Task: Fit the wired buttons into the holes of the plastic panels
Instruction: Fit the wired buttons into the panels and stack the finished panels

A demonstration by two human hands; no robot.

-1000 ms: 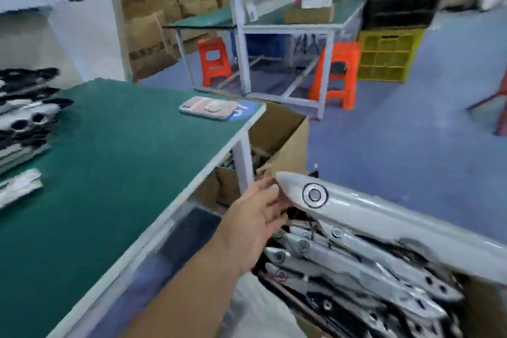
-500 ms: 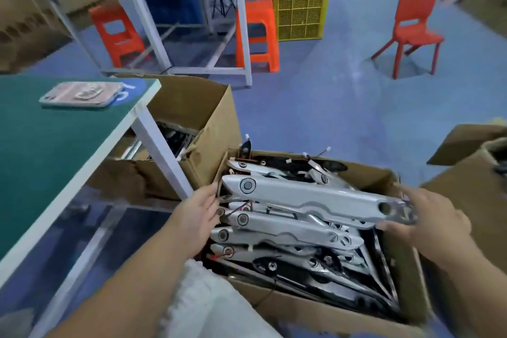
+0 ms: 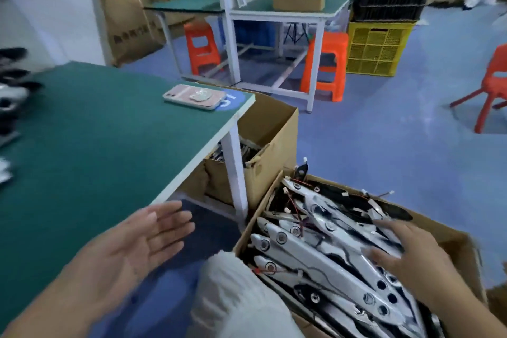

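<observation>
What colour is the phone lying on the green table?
The phone is pink, seen best in the head view, the only one given.

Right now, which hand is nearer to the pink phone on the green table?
Left. The left hand is open beside the table, short of the phone; the right hand rests on panels in the box, farther off.

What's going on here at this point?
A person is at a cardboard box on the floor, full of silver plastic panels, many with wired buttons fitted. The right hand rests flat on the top panels. The left hand hovers open beside the box, holding nothing. A phone lies on the green table.
</observation>
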